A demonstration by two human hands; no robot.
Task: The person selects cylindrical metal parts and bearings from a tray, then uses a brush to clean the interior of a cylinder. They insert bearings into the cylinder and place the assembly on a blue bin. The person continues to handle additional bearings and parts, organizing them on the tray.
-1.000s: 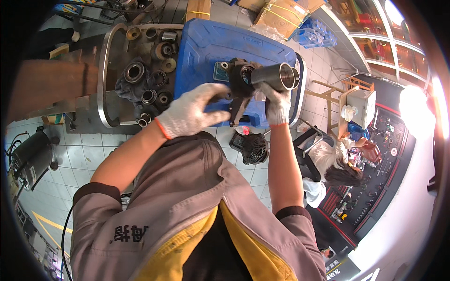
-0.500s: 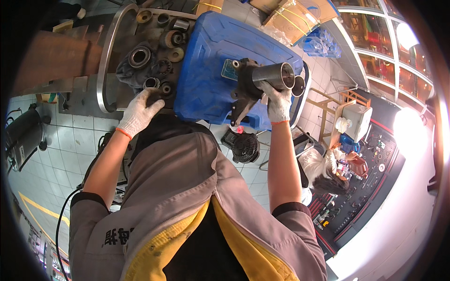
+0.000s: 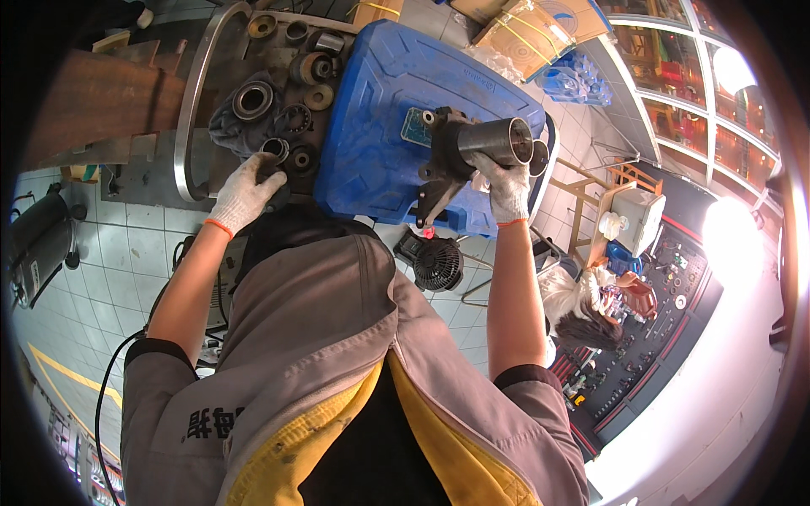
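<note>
My right hand (image 3: pixel 506 187), in a white knit glove, grips a dark cast metal bracket with a wide steel tube (image 3: pixel 496 143) from below. The open end of the tube points to the right, above the blue plastic lid (image 3: pixel 363 110). My left hand (image 3: pixel 240 197), gloved too, has its fingers curled at the front of the metal parts on the left. A dark piece shows by its fingertips, too hidden to name. Just beyond them stands a small metal ring (image 3: pixel 275 148), with a dark round part (image 3: pixel 302 158) to its right. Farther back, a large bearing (image 3: pixel 252 100) rests on a grey rag (image 3: pixel 224 126).
Several more rings and bushings, among them a flat brass-coloured ring (image 3: pixel 318 97), lie left of the lid. A curved metal rail (image 3: pixel 187 126) borders them. A black fan (image 3: pixel 438 264) stands below the lid on the tiled floor. Another person (image 3: pixel 582 308) sits at the right.
The bracket with the tube has shifted slightly right with my right hand. My left hand has moved a little left, its fingers still curled near the small ring.
</note>
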